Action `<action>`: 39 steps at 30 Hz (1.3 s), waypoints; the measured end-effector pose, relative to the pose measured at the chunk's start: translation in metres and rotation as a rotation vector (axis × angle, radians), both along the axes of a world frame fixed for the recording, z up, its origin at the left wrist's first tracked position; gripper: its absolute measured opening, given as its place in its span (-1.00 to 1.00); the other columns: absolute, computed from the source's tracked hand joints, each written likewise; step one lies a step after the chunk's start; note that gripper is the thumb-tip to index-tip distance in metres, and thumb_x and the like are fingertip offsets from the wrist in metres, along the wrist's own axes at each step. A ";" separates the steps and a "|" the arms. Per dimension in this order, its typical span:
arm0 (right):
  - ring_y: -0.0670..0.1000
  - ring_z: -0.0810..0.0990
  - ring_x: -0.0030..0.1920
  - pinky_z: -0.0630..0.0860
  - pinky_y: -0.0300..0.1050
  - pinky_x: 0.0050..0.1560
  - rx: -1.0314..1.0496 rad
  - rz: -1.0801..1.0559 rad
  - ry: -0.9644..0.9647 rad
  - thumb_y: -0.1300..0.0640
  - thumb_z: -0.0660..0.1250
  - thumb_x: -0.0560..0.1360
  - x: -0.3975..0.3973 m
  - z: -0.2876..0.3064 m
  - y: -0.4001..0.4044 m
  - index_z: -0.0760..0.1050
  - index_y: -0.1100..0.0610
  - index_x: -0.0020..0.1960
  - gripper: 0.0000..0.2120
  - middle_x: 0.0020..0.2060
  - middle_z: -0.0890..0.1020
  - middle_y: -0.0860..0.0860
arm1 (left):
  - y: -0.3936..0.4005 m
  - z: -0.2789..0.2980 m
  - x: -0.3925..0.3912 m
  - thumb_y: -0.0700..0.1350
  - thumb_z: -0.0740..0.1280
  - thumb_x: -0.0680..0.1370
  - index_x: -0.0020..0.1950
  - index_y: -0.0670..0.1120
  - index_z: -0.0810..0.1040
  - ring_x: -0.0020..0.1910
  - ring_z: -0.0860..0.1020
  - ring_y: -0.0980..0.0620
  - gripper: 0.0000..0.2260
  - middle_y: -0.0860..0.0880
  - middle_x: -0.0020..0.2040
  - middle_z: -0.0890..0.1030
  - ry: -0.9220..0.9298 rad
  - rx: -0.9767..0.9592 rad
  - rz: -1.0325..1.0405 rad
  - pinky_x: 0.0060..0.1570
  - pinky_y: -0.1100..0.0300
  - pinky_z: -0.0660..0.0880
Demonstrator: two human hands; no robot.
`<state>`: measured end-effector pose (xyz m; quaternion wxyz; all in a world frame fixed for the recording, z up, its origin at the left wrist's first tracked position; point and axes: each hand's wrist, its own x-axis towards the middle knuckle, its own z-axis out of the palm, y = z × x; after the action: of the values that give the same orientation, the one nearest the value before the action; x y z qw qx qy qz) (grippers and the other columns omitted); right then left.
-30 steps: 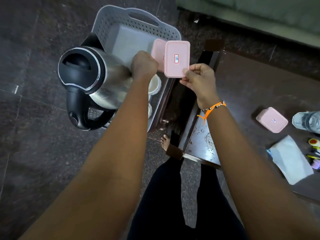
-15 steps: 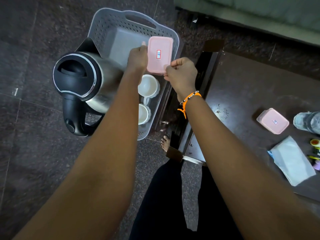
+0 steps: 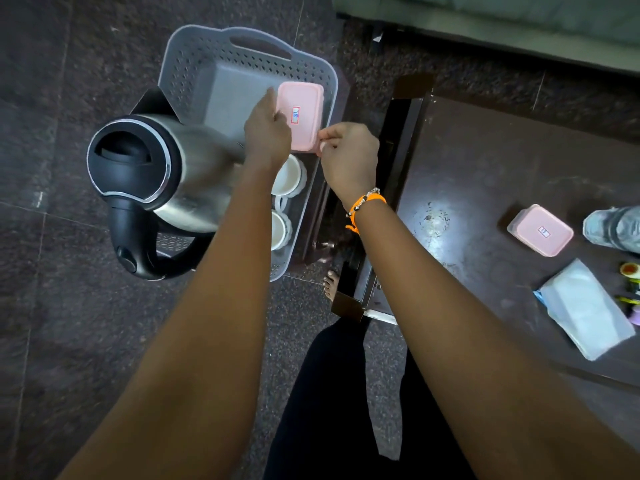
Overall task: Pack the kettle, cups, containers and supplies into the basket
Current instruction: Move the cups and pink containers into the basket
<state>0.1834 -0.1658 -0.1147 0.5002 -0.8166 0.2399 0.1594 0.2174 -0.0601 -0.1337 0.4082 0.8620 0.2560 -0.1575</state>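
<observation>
**Bare arms, a beaded wristband, dark trousers**

Both forearms are bare, with no sleeves in view. The left hand [image 3: 267, 133] wears no ring or band that shows. Just behind the right hand [image 3: 349, 157], the wrist carries an orange thread bracelet [image 3: 367, 201] with a row of small pale and dark beads beside it; a loose orange end hangs off the knot. Below, the legs are in black trousers [image 3: 332, 403], and one bare foot [image 3: 329, 282] shows its toes.

Cut off at right edge: bottle [image 3: 616, 228] and small colourful items [image 3: 630, 287]; pink container [image 3: 300, 116] label unreadable; cups [image 3: 287, 199] half-hidden behind left forearm.
</observation>
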 end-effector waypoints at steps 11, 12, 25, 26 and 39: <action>0.17 0.69 -0.10 0.59 0.13 0.13 0.139 -0.218 0.119 0.42 0.20 0.45 -0.090 -0.018 -0.117 0.60 0.31 -0.05 -0.79 -0.14 0.68 0.30 | -0.106 0.036 -0.111 -0.28 0.21 0.54 0.13 -0.14 0.55 -0.07 0.53 0.09 -0.78 -0.07 -0.02 0.60 -0.197 -0.254 0.009 0.06 0.28 0.45; 0.18 0.69 -0.09 0.58 0.14 0.13 0.124 -0.246 0.136 0.41 0.22 0.45 -0.100 -0.021 -0.134 0.60 0.31 -0.05 -0.80 -0.14 0.68 0.30 | -0.121 0.033 -0.122 -0.28 0.21 0.54 0.11 -0.12 0.56 -0.09 0.54 0.08 -0.79 -0.06 -0.05 0.61 -0.129 -0.278 -0.024 0.06 0.22 0.46; 0.04 0.62 -0.25 0.60 0.02 -0.05 0.075 -0.602 0.208 0.43 0.16 0.46 -0.184 -0.046 -0.322 0.55 0.34 -0.01 -0.78 -0.13 0.66 0.30 | -0.297 -0.003 -0.166 -0.19 0.09 0.62 0.26 -0.18 0.48 -0.13 0.53 0.04 -0.72 -0.04 -0.08 0.54 0.635 -0.533 -0.224 0.00 0.22 0.45; 0.07 0.63 -0.22 0.60 0.04 -0.01 0.074 -0.619 0.210 0.43 0.17 0.46 -0.188 -0.049 -0.332 0.56 0.34 -0.02 -0.78 -0.14 0.66 0.31 | -0.309 -0.007 -0.165 -0.20 0.08 0.63 0.28 -0.16 0.47 -0.07 0.52 0.00 -0.71 -0.07 -0.01 0.52 0.646 -0.522 -0.235 0.07 0.19 0.43; 0.14 0.63 -0.06 0.49 -0.14 0.03 -0.133 -0.631 0.180 0.36 0.24 0.45 -0.209 -0.087 -0.446 0.58 0.27 -0.04 -0.83 -0.12 0.68 0.19 | -0.426 -0.070 -0.158 -0.22 0.12 0.61 0.40 -0.23 0.28 0.29 0.48 -0.19 -0.65 -0.25 0.32 0.45 0.651 -0.582 0.294 0.24 0.08 0.41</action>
<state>-0.0253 -0.6116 -0.2015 0.4473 -0.7155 0.5341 0.0523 0.0591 -0.4857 -0.2036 0.5497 0.5717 0.4354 -0.4259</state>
